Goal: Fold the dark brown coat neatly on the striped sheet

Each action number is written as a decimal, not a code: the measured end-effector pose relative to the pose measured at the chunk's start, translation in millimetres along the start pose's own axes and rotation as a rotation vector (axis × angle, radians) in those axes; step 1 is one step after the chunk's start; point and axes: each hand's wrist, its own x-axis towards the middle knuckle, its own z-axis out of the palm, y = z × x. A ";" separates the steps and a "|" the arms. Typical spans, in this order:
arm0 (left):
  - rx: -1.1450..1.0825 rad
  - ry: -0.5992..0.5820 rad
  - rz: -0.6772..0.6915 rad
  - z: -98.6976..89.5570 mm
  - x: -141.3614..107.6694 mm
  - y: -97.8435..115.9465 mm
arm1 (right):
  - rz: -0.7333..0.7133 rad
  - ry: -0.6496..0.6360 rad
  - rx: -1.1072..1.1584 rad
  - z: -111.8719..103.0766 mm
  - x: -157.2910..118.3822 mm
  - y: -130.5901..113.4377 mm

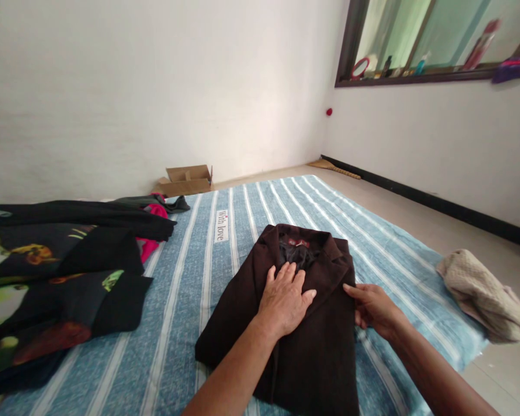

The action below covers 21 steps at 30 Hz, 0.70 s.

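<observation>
A dark brown jacket (316,370) lies folded on a blue-and-white striped mattress (186,323), with its collar and black lining at the far end. My left hand (283,300) rests flat on the jacket's middle, fingers spread. My right hand (372,309) is at the jacket's right edge, its fingers curled around the folded cloth. A small red label (298,243) shows inside the collar.
A pile of black printed garments (60,289) with pink cloth (149,248) lies on the mattress's left side. A crumpled beige cloth (485,294) sits at the right edge. Beyond are a cardboard box (186,180), a broom (333,169) and a wall shelf (416,72).
</observation>
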 end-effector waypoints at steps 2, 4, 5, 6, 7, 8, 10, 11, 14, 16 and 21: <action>-0.003 -0.001 -0.001 0.1 0.0 -0.2 | -0.007 0.023 0.015 -3.7 6.0 -7.6; -0.005 -0.001 0.000 0.3 -0.3 -0.4 | -0.014 0.062 0.032 -7.2 14.6 -17.2; -0.006 -0.001 0.000 0.3 -0.4 -0.5 | -0.022 0.082 0.035 -8.7 19.4 -21.7; -0.007 -0.001 0.000 0.2 -0.6 -0.5 | -0.033 0.104 0.031 -9.8 24.1 -25.4; -0.009 -0.001 0.000 0.1 -0.8 -0.5 | -0.046 0.120 0.021 -10.7 28.4 -28.0; -0.011 -0.002 0.000 0.0 -0.9 -0.5 | -0.058 0.132 0.007 -11.2 32.3 -29.3; -0.016 -0.004 -0.001 -0.3 -1.1 -0.4 | -0.073 0.155 -0.021 -11.6 38.0 -28.6; -0.018 -0.005 -0.001 -0.4 -1.3 -0.3 | -0.077 0.168 -0.031 -11.7 39.9 -27.1; -0.021 -0.006 -0.005 -0.5 -1.6 -0.4 | -0.090 0.199 -0.051 -11.9 42.3 -22.3; -0.024 -0.006 -0.008 -0.3 -1.9 -0.5 | -0.094 0.205 -0.064 -13.2 42.9 -21.5; -0.033 -0.006 -0.011 -0.1 -2.7 0.0 | -0.086 0.147 -0.097 -22.0 49.9 -28.1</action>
